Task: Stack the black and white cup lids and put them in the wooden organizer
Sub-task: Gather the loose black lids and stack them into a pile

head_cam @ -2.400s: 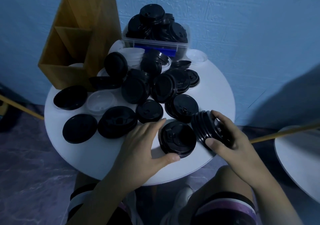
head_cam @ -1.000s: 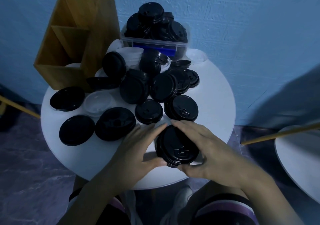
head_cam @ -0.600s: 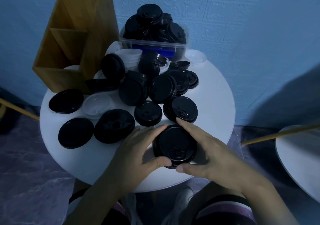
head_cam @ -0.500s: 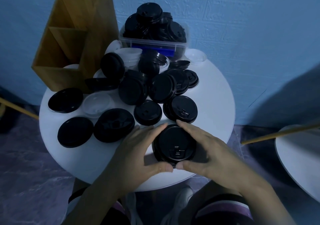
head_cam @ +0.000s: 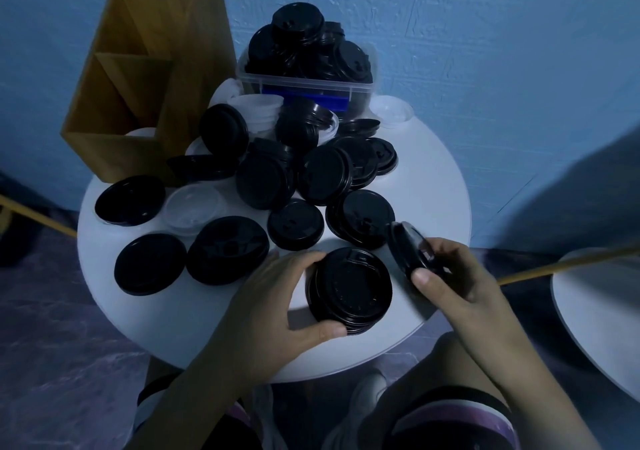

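A short stack of black lids [head_cam: 349, 290] lies flat near the front edge of the round white table [head_cam: 440, 189]. My left hand [head_cam: 273, 297] grips that stack from the left, thumb at its near rim. My right hand [head_cam: 450, 273] holds a few black lids [head_cam: 410, 250] tilted on edge just right of the stack. Many loose black lids [head_cam: 263, 181] and some white lids [head_cam: 258, 110] are heaped mid-table. The wooden organizer [head_cam: 145, 78] stands at the back left, with white lids [head_cam: 140, 132] showing in its front compartment.
A clear plastic tub [head_cam: 304, 84] heaped with black lids stands against the blue wall. A clear lid [head_cam: 195, 207] lies between flat black lids at the left. Another white table edge [head_cam: 595, 314] is at the right. My knees are below the table's front.
My right hand has come off the stack and moved right, now holding a few lids on edge. My left hand still grips the stack on the table.
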Tool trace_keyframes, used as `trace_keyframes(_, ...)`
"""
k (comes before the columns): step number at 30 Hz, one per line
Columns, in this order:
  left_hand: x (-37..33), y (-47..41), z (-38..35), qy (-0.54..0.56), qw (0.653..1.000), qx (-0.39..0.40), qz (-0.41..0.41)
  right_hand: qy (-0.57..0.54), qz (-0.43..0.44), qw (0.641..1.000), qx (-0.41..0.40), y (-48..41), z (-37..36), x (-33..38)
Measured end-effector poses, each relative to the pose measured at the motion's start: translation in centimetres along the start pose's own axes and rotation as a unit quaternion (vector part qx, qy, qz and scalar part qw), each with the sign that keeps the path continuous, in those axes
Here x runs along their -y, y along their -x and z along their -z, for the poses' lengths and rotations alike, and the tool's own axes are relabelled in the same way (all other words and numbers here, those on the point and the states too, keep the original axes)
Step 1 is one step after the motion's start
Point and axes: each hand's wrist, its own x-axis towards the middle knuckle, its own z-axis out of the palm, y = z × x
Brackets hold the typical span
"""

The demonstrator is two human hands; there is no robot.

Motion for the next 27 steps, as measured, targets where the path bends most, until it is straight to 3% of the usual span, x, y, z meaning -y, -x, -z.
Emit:
trace_keyframes(8,-0.7,0.1,0.3,-0.005,0.999,0.030,-0.014,0.156,0.003,0.987,0.032,0.7,-0.5,-0.3)
trace_keyframes(12,-0.2,0.0,-0.2,-0.067,0.997,0.011,-0.047,0.087,-0.029,0.995,0.048,0.6,-2.1,-0.1)
trace_keyframes(15,-0.2,0.0,-0.3,-0.046,0.998,-0.002,-0.034,0.043,-0.029,0.999,0.001,0.2,-1.9,-0.1)
trace_keyframes(17,-0.2,0.1,-0.3,-0.041,0.999,-0.008,-0.031,0.136,-0.020,0.989,-0.057,-0.2,-0.7,-0.1)
trace_keyframes(21,-0.4,0.3,-0.4,-0.036,0.999,-0.011,-0.014,0.359,0.003,0.928,-0.103,-0.4,0.6,-0.9)
trace_keyframes(27,-0.6,0.7,-0.4,-0.046,0.999,-0.023,-0.002,0.393,0.052,0.911,-0.114,0.0,0.0,-1.0)
